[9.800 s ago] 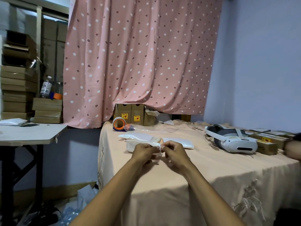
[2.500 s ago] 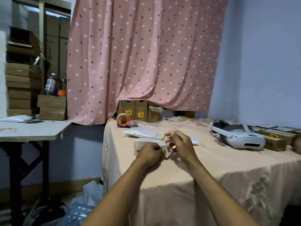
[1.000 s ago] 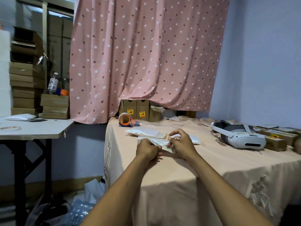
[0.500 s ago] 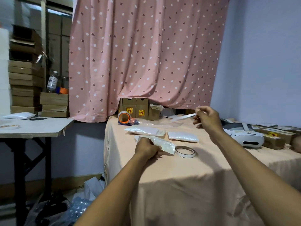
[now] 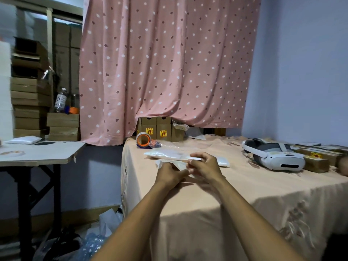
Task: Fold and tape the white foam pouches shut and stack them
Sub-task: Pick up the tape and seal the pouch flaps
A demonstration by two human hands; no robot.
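clearly soft and nearly weightless, that white foam pouch under both hands near the left edge of the tabletop, about midway between front and back edges. held down on the cloth by the left hand, fingers closed on its near end. right hand pinched narrow on a short strip of tape, poised over the folded flap. likely to spring back open once released, so best pressed flat along the fold, not gripped at the puffy middle. surface looks smooth, probably a little slippery; crushes easily but should not break. tape strip flimsy and prone to curling onto itself, so best taken by its ends only. two more pouches lying toward the back edge: one just behind the hands, another partly hidden past the right hand. cannot tell whether those are sealed. packing tape roll upright near the back left corner, well apart from the work. headset resting toward the right edge.
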